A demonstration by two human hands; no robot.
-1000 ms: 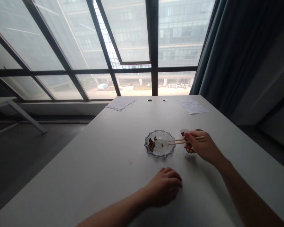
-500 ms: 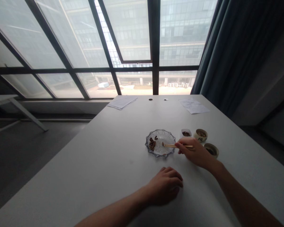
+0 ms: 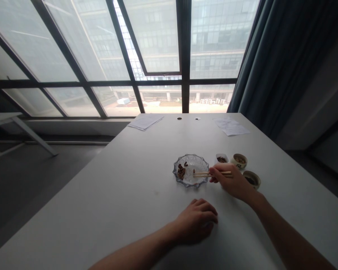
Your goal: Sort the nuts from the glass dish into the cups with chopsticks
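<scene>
My right hand (image 3: 231,180) is closed around a pair of wooden chopsticks (image 3: 220,174), held nearly level. Their tips are slightly apart over the right half of a clear glass plate (image 3: 191,184) with a scalloped rim. A small brown piece (image 3: 194,171) shows at the upper tip; whether the chopsticks touch it I cannot tell. Several dark brown dried pieces (image 3: 181,172) lie on the plate's left side. On the tabletop nearer me, my left hand (image 3: 198,220) rests back up, fingers loosely curled in, with nothing visible in it.
Behind my right hand stand a white square cup (image 3: 222,156) with brown bits, a pale round cup (image 3: 239,164) with light brown contents and another cup (image 3: 255,176) with dark contents. Papers (image 3: 146,122) and more sheets (image 3: 232,126) lie at the far end of the white table (image 3: 115,195).
The chopstick tips have spread apart, and their rear ends have shifted slightly right. My right hand has barely moved; my left hand stays where it was.
</scene>
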